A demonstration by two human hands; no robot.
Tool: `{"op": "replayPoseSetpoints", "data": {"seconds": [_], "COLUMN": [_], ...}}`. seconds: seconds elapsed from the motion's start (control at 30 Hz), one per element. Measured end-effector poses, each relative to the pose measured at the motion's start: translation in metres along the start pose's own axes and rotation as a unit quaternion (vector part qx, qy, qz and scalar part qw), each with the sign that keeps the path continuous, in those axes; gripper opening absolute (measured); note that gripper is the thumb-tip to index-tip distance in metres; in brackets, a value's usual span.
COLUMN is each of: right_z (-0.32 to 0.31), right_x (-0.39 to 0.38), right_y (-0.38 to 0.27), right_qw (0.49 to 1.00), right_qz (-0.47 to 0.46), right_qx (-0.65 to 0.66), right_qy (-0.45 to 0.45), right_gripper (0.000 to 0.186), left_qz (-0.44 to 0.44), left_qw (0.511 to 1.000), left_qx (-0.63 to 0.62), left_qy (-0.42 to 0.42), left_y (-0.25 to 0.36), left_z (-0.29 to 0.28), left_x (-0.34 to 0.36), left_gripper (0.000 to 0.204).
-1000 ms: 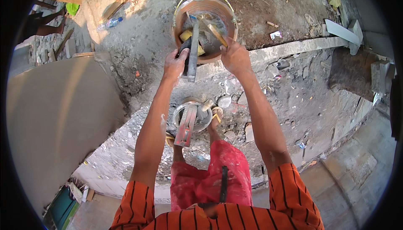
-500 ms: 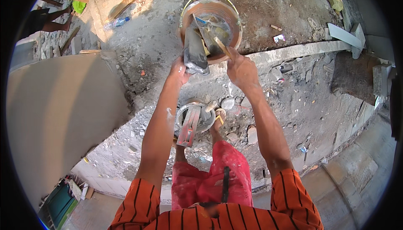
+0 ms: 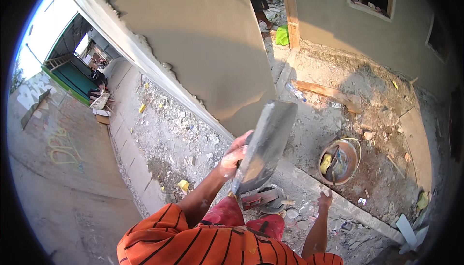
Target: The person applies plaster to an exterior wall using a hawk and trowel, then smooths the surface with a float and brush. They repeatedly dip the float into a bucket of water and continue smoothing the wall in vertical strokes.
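- Float [image 3: 266, 149], left of the bucket [image 3: 353, 161]: a flat rectangular slab, tilted, its smooth grey face sheened and smeared with a brownish patch. The left hand [image 3: 233, 158] has its grip clenched on it, fingers curled at its left edge.
- Round grey tub [image 3: 283, 195], below and left of the bucket, partly hidden by the float; a long, straight-edged tool [image 3: 258, 199], grey with red, lies across it.
- Clear plastic bottle [image 3: 296, 92], up and left of the bucket, on rough, dusty ground.
- Right hand [image 3: 325, 200], just below the bucket and apart from it, bare; whether its grip is released or grasping something, I cannot tell.
- Rough timber length [image 3: 326, 92], above the bucket, brown.
- The bucket itself: round, terracotta-coloured, with a thin curved handle; a yellow, sponge-like block [image 3: 326, 162] and a dark slender tool are inside.
- Straight concrete kerb [image 3: 360, 211], slanting below the bucket, pale and chipped.
- Flat pale board [image 3: 407, 230], below and right of the bucket, straight-sided.
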State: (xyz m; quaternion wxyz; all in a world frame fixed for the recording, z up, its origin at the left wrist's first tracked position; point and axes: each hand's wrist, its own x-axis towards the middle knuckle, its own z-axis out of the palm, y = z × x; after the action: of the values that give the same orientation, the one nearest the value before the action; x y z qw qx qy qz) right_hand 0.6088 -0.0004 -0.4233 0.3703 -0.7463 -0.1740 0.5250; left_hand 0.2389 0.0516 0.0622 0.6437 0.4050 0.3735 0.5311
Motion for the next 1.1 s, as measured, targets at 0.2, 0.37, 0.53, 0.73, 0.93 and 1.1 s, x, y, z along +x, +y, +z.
{"op": "replayPoseSetpoints", "data": {"seconds": [0.2, 0.37, 0.53, 0.73, 0.93, 1.1], "right_z": [-0.021, -0.019, 0.018, 0.029, 0.071, 0.060], "right_x": [-0.163, -0.198, -0.209, -0.221, -0.226, -0.125], "right_y": [0.046, 0.029, -0.029, -0.043, -0.027, 0.117], "right_qw": [0.962, 0.955, 0.993, 0.997, 0.984, 0.852], "right_qz": [0.193, 0.155, 0.071, 0.053, 0.094, -0.095], "right_qx": [-0.153, -0.236, -0.090, -0.064, -0.137, -0.445], "right_qy": [-0.115, -0.090, -0.028, 0.007, -0.066, -0.258], "right_gripper": [0.050, 0.045, 0.044, 0.044, 0.002, 0.008], "left_qz": [0.398, 0.452, 0.516, 0.683, 0.690, 0.632], "left_qw": [0.891, 0.766, 0.678, 0.517, 0.533, 0.589], "left_qx": [0.050, 0.258, 0.320, 0.355, 0.392, 0.413], "left_qy": [0.213, 0.378, 0.414, 0.374, 0.295, 0.289], "left_y": [0.139, 0.162, 0.161, 0.448, 0.615, 0.400], "left_z": [-0.060, -0.111, -0.141, -0.064, -0.024, -0.086], "left_x": [-0.065, -0.001, 0.053, 0.078, 0.039, 0.062], "left_gripper": [0.043, 0.034, 0.038, 0.044, 0.053, 0.041]}}
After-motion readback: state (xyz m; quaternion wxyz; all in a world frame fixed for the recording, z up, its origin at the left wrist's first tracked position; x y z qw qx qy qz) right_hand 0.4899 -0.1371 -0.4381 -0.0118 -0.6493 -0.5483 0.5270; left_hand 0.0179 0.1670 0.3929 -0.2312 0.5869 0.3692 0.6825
